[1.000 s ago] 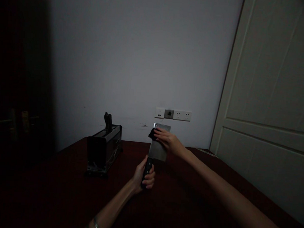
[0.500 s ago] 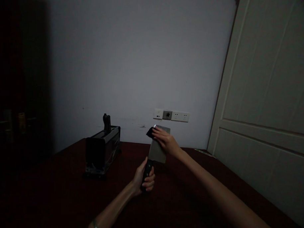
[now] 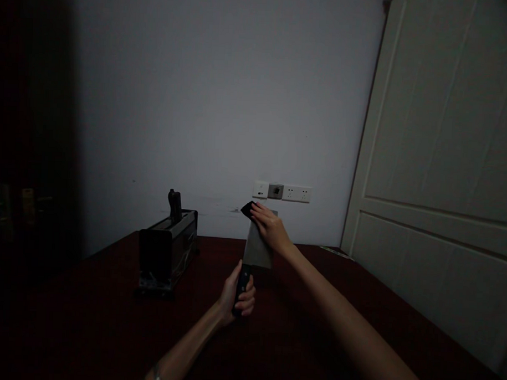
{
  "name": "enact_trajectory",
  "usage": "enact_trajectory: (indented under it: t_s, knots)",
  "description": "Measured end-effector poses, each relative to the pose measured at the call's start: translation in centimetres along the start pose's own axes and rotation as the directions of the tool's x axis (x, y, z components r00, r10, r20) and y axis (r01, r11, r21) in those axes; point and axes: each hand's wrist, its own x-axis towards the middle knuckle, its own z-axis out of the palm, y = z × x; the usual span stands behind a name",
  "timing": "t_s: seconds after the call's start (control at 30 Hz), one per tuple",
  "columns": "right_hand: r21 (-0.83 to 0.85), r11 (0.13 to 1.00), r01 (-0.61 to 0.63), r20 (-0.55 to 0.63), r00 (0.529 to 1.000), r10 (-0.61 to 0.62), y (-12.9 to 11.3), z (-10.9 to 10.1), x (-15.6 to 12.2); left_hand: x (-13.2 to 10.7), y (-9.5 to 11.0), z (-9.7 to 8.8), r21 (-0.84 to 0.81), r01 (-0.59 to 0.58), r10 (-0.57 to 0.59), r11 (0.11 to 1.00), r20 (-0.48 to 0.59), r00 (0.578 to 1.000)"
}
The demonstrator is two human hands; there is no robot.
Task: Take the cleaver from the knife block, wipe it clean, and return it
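Observation:
My left hand (image 3: 237, 293) is closed round the black handle of a cleaver (image 3: 257, 250), holding it upright with the broad grey blade pointing up. My right hand (image 3: 269, 228) lies over the upper part of the blade and presses a small dark cloth (image 3: 247, 208) against its top left corner. Both hands are raised above the dark red table (image 3: 298, 335), in the middle of the view.
A dark knife block (image 3: 167, 253) with one knife handle (image 3: 175, 205) sticking up stands on the table to the left. Wall sockets (image 3: 282, 191) sit on the pale wall behind. A white door (image 3: 441, 163) fills the right side. The left side is dark.
The hands and cleaver stay together; my right hand with the cloth has slid slightly up toward the blade's top. The view has shifted a little to the right.

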Motion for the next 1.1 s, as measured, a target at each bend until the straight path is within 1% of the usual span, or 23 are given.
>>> enact_trajectory:
  t_s: [0.1, 0.23, 0.33, 0.37, 0.43, 0.53, 0.57, 0.6, 0.73, 0.8, 0.87, 1.0, 1.07, 1.1]
  knots:
    - [-0.016, 0.999, -0.042, -0.047, 0.998, 0.041, 0.8, 0.1, 0.5, 0.0, -0.1, 0.1, 0.000, -0.002, 0.002, 1.000, -0.021, 1.000]
    - [-0.020, 0.996, -0.084, -0.085, 0.993, 0.082, 1.3, 0.0, -0.4, -0.1, -0.1, 0.1, 0.007, -0.022, 0.022, 1.000, -0.043, 0.999]
    - [-0.026, 0.992, -0.120, -0.122, 0.986, 0.116, 1.2, -0.3, -1.7, -0.1, -0.1, -0.1, -0.008, -0.017, 0.017, 1.000, -0.003, 1.000]
    - [-0.025, 0.993, -0.119, -0.117, 0.986, 0.115, 0.9, -0.3, -2.2, -0.1, -0.1, -0.2, -0.015, -0.017, 0.018, 1.000, 0.019, 1.000]
    - [-0.012, 0.997, -0.079, -0.058, 0.995, 0.078, 0.1, -0.2, -3.2, 0.0, 0.0, -0.4, -0.034, -0.035, 0.037, 0.999, 0.060, 0.998]
    - [0.025, 0.999, 0.020, 0.082, 0.996, -0.022, -0.8, -0.2, -4.1, 0.0, 0.1, -0.5, -0.057, -0.071, 0.076, 0.996, 0.100, 0.992]
    - [0.029, 0.999, 0.033, 0.103, 0.994, -0.036, -0.8, -0.4, -4.0, 0.0, 0.1, -0.5, -0.061, -0.073, 0.080, 0.995, 0.109, 0.991]
    - [0.023, 0.999, 0.028, 0.099, 0.995, -0.030, -0.5, -0.6, -3.6, -0.1, 0.1, -0.4, -0.063, -0.070, 0.077, 0.996, 0.116, 0.990]
    - [-0.018, 0.998, -0.053, -0.001, 0.999, 0.053, 1.6, -2.1, -1.4, -0.2, 0.1, -0.1, -0.061, -0.033, 0.041, 0.998, 0.127, 0.991]
    - [-0.024, 0.998, -0.060, -0.011, 0.998, 0.059, 1.8, -2.6, -1.2, -0.3, 0.3, 0.0, -0.051, -0.019, 0.026, 0.999, 0.127, 0.992]
    - [-0.015, 0.999, -0.039, 0.025, 0.999, 0.040, 0.7, -2.7, -2.3, -0.4, 0.5, 0.1, -0.046, -0.019, 0.025, 0.999, 0.118, 0.993]
    - [0.050, 0.998, 0.026, 0.167, 0.985, -0.034, -2.9, -2.5, -6.3, -0.6, 0.9, 0.1, -0.043, -0.037, 0.041, 0.998, 0.086, 0.995]
    - [0.071, 0.997, 0.039, 0.197, 0.979, -0.052, -3.6, -2.7, -7.3, -0.7, 0.9, 0.2, -0.035, -0.032, 0.035, 0.999, 0.079, 0.996]
    - [0.073, 0.997, 0.040, 0.195, 0.979, -0.054, -3.5, -2.9, -7.3, -0.7, 0.9, 0.3, -0.032, -0.025, 0.028, 0.999, 0.082, 0.996]
